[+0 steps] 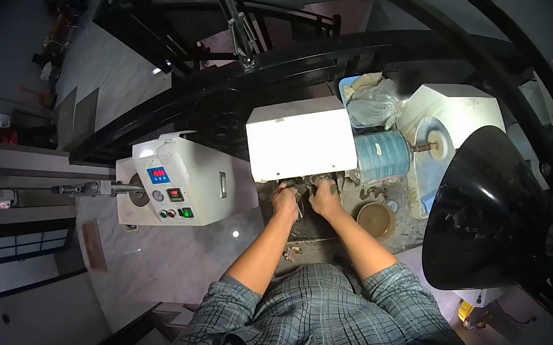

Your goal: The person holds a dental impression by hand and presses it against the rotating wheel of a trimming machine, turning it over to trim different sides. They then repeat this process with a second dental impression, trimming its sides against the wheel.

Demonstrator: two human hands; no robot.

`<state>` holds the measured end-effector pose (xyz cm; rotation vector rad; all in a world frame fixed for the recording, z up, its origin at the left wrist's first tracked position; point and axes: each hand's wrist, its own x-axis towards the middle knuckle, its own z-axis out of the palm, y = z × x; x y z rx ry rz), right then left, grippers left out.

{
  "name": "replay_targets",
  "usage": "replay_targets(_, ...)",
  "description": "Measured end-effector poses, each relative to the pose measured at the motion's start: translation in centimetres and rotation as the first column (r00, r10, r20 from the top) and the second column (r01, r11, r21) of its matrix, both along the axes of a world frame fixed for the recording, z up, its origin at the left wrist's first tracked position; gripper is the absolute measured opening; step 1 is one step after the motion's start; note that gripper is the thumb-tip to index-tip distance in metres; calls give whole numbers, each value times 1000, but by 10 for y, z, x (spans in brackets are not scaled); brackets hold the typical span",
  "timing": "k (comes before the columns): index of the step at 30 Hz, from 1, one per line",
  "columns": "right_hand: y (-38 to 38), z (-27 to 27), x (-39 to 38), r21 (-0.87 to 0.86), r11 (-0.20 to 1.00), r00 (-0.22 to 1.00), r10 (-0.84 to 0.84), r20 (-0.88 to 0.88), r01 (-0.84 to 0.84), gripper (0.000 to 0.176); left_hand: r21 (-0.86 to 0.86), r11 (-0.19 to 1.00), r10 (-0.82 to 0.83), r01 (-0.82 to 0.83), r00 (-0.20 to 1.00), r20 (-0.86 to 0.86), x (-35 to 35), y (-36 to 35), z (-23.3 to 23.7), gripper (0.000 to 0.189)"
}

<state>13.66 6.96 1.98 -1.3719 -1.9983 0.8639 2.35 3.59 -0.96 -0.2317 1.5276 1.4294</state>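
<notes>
Both hands are at the lower front edge of a white box-shaped hood [301,136], over a dark, dirty work surface. My left hand [285,202] has its fingers curled, and whatever they hold is too small and dark to make out. Close by on the right, my right hand [325,197] is bent closed with dark grime on its skin; its grip is partly hidden under the hood. A blue-green drum [383,155] with a metal shaft sticks out of the hood's right side.
A round brown bowl [376,220] stands right of my hands. At left is a white control machine [194,184] with lit displays. A black lamp shade [478,210] hangs close on the right. Behind the drum, a blue bin [347,89] holds plastic bags [374,105].
</notes>
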Motion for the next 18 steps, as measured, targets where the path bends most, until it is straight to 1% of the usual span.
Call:
replay_targets(1,1,1,-2,22,1000,1000,15,8,-15,14,-29,998,48,-47,999,7,0,2,-3,25)
replay_targets(3,2,-15,-6,2,1000,1000,28,-10,-28,16,-30,998,64,-63,997,39,-1,3,0,27)
replay_targets(5,-1,-29,-7,-27,999,998,-23,60,24,16,-33,996,82,-80,994,68,-3,2,3,28)
replay_targets(6,-3,-18,-6,-28,999,998,-22,60,23,16,-37,998,62,-59,995,73,-3,-1,0,29)
replay_targets(8,-5,23,-2,-20,1000,1000,22,-19,-22,11,-40,998,43,-40,996,79,-4,-8,-6,30)
replay_targets(9,-4,25,-2,-20,1000,1000,22,-19,-22,11,8,1000,1,-1,997,71,-3,-11,-6,30)
replay_targets(10,-2,26,-2,-64,998,999,2,-49,-5,10,55,998,-41,37,997,62,-3,-13,-6,30)
replay_targets(11,-2,26,-2,-112,994,997,-18,-77,10,8,50,998,-40,37,997,63,-2,-13,-7,30)
replay_targets(12,-2,17,-3,-118,993,997,-18,-75,9,8,-19,1000,-11,12,998,66,-1,-9,2,30)
replay_targets(13,2,4,-6,-76,997,999,-18,-42,15,8,-82,997,16,-10,998,68,0,-4,3,30)
replay_targets(14,4,-7,-6,-32,999,1000,-20,-9,20,7,-56,998,18,-13,997,80,-4,-2,-13,31)
replay_targets(18,0,12,-2,-11,1000,1000,-13,24,13,7,-67,998,31,-23,993,117,-2,-5,6,34)
